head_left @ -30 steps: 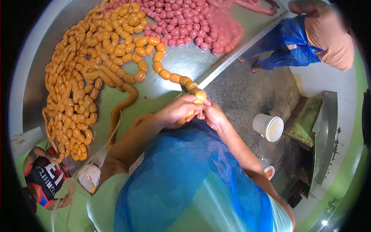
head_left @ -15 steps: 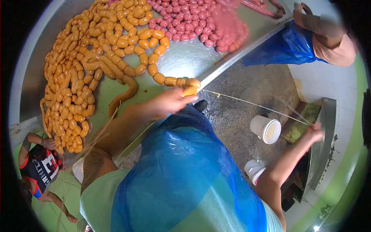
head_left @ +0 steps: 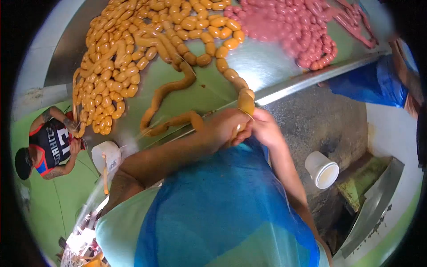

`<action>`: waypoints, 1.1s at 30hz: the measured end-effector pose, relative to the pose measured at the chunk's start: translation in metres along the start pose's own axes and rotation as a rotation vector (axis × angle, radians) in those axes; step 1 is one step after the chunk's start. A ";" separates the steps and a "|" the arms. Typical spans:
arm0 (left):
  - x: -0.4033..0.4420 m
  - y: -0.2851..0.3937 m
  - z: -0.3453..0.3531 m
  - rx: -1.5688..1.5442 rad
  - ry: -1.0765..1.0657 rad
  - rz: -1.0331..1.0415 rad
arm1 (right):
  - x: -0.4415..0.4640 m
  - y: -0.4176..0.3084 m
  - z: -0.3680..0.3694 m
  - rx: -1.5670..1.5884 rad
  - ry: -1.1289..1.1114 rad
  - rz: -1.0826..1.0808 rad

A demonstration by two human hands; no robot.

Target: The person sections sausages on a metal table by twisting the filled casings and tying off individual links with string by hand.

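Observation:
My left hand (head_left: 233, 127) is closed round the end part of an orange sausage chain (head_left: 246, 101), just off the metal table's edge. Against it, on the right, my right hand (head_left: 265, 127) is closed at a thin string (head_left: 247, 114) that crosses the casing between links. The tied links run from my hands up to a large pile of orange sausages (head_left: 109, 66) on the table. An untied length of orange casing (head_left: 167, 95) curves over the table and passes behind my left forearm.
Pink sausages (head_left: 284, 26) lie at the table's (head_left: 213, 91) far side. A person in blue plastic (head_left: 369, 84) stands at the upper right, another person (head_left: 53, 142) at the left. White buckets (head_left: 313, 164) (head_left: 106, 153) stand right and left.
My right hand, stretched far right with the string half a second ago, is back beside my left hand. The view has shifted, so table and sausages appear further right.

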State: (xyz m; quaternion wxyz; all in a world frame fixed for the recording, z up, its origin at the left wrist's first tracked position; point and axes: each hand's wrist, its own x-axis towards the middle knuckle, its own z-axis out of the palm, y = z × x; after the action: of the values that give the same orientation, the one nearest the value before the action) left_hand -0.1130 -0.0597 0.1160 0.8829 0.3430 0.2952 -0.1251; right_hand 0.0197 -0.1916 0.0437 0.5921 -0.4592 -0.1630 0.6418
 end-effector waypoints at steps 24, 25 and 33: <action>0.009 0.009 0.005 -0.097 -0.018 -0.068 | -0.007 -0.003 -0.017 0.135 0.010 -0.060; 0.008 0.008 0.007 -0.085 -0.025 0.061 | -0.033 -0.029 -0.017 0.414 0.230 -0.231; 0.076 0.020 -0.072 0.422 -0.202 -0.194 | -0.306 -0.230 -0.200 -0.498 2.035 -1.065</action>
State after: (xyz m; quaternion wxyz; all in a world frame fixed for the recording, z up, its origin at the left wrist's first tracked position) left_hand -0.0758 0.0029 0.0384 0.8007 0.4754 0.2046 -0.3018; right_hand 0.2790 -0.4798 0.2333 0.5370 -0.7375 0.0926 -0.3989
